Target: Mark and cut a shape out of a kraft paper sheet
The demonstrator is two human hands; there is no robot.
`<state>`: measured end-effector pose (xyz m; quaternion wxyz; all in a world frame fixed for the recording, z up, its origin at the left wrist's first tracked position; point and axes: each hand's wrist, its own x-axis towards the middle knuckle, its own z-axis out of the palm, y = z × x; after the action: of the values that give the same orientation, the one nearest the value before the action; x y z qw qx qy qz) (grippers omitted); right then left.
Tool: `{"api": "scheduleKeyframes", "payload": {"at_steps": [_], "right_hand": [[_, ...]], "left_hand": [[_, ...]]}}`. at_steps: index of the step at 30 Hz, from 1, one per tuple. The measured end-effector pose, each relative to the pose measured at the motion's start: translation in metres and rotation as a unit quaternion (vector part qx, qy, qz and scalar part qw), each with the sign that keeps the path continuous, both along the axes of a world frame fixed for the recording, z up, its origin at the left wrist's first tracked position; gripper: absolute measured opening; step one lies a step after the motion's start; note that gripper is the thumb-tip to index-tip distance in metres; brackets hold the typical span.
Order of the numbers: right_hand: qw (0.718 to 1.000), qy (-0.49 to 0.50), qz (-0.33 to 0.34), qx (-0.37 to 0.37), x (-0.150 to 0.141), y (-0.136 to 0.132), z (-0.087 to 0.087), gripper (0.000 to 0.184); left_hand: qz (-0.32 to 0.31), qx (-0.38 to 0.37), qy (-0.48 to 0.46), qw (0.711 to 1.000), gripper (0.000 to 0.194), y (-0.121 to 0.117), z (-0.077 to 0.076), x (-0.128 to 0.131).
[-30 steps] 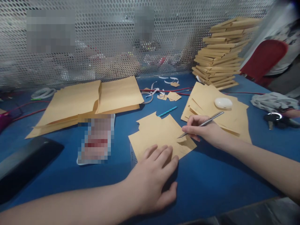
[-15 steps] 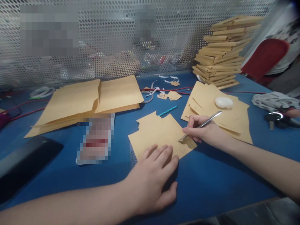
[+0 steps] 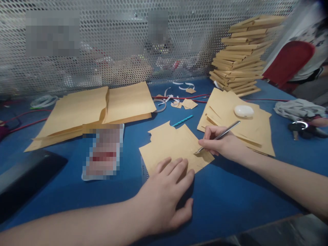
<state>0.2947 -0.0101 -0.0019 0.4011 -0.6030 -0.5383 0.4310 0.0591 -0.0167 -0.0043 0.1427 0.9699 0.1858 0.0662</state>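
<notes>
A piece of brown kraft paper with a notched upper edge lies on the blue table, over what looks like a clear ruler. My left hand rests palm down on its lower edge, fingers spread. Pinched in my right hand is a slim silver craft knife, held like a pen. Its tip meets the right part of the paper. Just behind the paper lies a turquoise twisted stick.
Large brown envelopes and a blurred phone lie left, beside a dark case. On the right, a white earbud case sits on brown sheets. Behind stand stacked envelopes. Keys and paper scraps lie about.
The view has shifted very slightly. Both hands keep their places on the paper, and the knife tip has barely moved.
</notes>
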Motion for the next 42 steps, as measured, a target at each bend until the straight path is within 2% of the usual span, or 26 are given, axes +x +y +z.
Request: {"api": "scheduleKeyframes", "payload": {"at_steps": [9,42], "right_hand": [[1.0,-0.02,-0.02,-0.009,0.002,0.002,-0.003,0.027],[0.996,-0.071,-0.056,-0.009,0.005,0.003,0.015,0.026]], "left_hand": [[-0.003,-0.01,-0.003,1.0,0.048,0.001,0.004,0.0],[-0.01,0.006,-0.002,1.0,0.048,0.004,0.003,-0.001]]}}
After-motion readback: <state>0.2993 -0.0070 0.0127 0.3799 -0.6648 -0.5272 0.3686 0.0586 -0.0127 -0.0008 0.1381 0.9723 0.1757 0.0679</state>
